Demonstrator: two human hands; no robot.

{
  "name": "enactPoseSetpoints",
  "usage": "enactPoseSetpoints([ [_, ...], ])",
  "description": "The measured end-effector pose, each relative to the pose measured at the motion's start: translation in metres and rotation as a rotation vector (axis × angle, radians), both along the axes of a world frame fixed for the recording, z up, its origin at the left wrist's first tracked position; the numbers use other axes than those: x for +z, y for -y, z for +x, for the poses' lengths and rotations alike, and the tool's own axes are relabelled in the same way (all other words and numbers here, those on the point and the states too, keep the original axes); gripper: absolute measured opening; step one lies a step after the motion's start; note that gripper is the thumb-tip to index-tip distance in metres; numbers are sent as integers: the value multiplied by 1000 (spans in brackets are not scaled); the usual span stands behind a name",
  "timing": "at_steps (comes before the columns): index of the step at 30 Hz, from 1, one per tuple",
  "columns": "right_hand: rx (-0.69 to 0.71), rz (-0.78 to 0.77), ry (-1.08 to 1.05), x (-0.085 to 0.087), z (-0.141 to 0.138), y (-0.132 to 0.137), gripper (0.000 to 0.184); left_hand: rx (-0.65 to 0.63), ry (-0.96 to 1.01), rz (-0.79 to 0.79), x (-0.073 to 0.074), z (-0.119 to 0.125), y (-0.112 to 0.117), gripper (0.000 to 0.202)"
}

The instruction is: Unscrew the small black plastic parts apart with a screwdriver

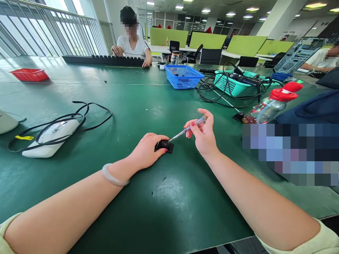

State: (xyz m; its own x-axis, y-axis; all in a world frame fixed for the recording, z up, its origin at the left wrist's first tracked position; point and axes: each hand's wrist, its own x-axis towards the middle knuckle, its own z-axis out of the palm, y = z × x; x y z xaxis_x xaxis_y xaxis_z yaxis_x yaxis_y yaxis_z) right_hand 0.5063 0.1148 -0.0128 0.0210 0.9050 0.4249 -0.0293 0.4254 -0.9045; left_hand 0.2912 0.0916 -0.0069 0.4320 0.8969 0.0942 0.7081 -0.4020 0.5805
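Observation:
My left hand [148, 150] is closed round a small black block-shaped part [164, 144], steadying it on the green table. Its thumb and fingers grip the left side, so part of it is hidden. My right hand [203, 135] pinches a slim screwdriver [187, 128] by its clear handle. The shaft slants down to the left, and its tip meets the top of the black part or ends just over it; I cannot tell which.
A white device [51, 139] wrapped in black cable lies left. Farther back stand a red tray [29, 74], a blue basket [182, 77] and a teal basket [233, 86] with tangled cables. A jar with a red lid [270, 104] is right. Opposite, a person [134, 46] sits behind a long black strip [106, 61].

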Motion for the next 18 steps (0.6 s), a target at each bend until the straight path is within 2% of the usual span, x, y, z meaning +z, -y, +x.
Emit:
enactPoseSetpoints([
  [6, 26, -48, -55, -2, 2, -3, 40, -8, -5, 9, -1, -1, -1, 36],
  [18, -16, -107, -43, -6, 5, -8, 37, -4, 2, 2, 0, 0, -1, 37],
])
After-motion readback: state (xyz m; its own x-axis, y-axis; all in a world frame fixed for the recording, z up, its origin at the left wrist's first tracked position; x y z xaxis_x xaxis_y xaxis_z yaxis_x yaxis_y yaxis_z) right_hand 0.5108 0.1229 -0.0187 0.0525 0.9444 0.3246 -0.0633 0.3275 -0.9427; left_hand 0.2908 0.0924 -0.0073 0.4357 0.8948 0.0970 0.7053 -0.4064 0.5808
